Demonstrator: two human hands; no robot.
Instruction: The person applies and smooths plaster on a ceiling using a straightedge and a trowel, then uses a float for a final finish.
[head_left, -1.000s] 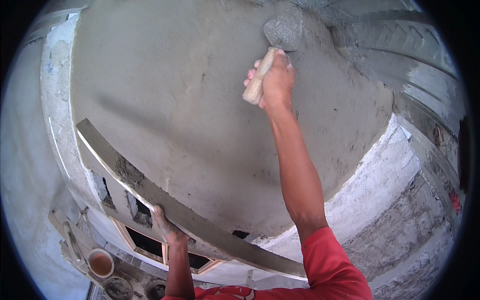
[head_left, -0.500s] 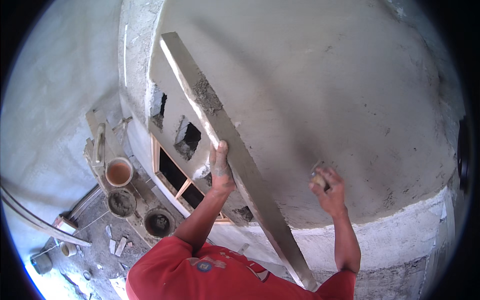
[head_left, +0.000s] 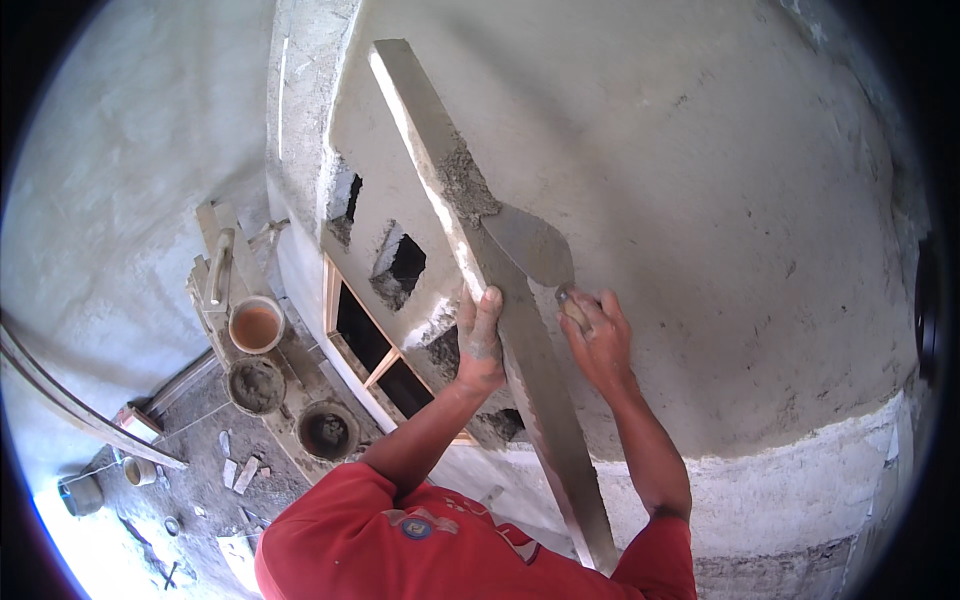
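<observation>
My left hand (head_left: 481, 342) is closed on the left edge of a long straightedge (head_left: 536, 390), its thumb over the near face. The straightedge stands tilted along the wall, its top leaning left. A lump of wet mortar (head_left: 463, 180) clings to its upper part. In my right hand (head_left: 603, 345) is the handle of a pointed trowel (head_left: 533, 245). The trowel's grey blade points up and left, its tip touching the straightedge beside the mortar. Fresh grey plaster (head_left: 720, 250) covers the wall behind both hands.
Left of the straightedge, the wall has broken holes (head_left: 400, 265) and a wooden frame (head_left: 372, 372) with dark openings. Lower down, a plank platform (head_left: 290, 440) bears several buckets, one an orange-filled bucket (head_left: 256, 326), and a float (head_left: 222, 265). Rubble (head_left: 245, 474) lies on the floor below.
My right hand has moved left and up, bringing the trowel blade against the straightedge by the mortar. The view has shifted slightly; my left hand keeps its hold.
</observation>
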